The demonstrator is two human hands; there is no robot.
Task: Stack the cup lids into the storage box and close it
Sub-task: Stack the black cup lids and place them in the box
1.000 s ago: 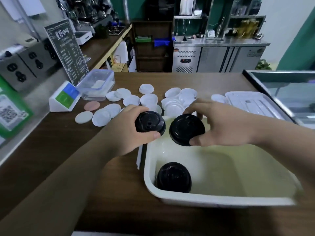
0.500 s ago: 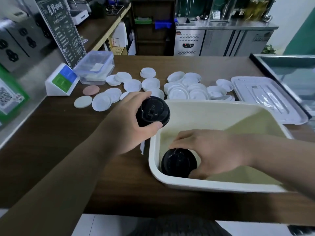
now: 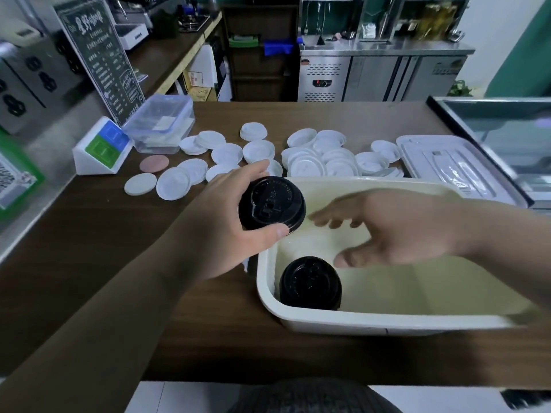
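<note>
A cream storage box (image 3: 372, 323) stands open on the brown counter in front of me. A stack of black cup lids (image 3: 310, 283) sits in its near left corner. My left hand (image 3: 229, 222) grips another stack of black lids (image 3: 272, 202) just above the box's far left corner. My right hand (image 3: 396, 231) hovers over the box with fingers spread, holding nothing, its fingertips close to the held lids. Several white cup lids (image 3: 307, 165) lie scattered behind the box. The box's translucent lid (image 3: 453, 168) rests flat at the right.
A clear plastic container (image 3: 161, 129) and a white and green card stand (image 3: 101, 147) sit at the back left, below a black menu board (image 3: 101, 58). A glass display case (image 3: 501, 129) borders the right side. The counter's front edge is close to my body.
My right hand set its black lids onto the stack in the box's corner, let go, and has lifted up toward the left hand. The left hand stayed almost still with its lids.
</note>
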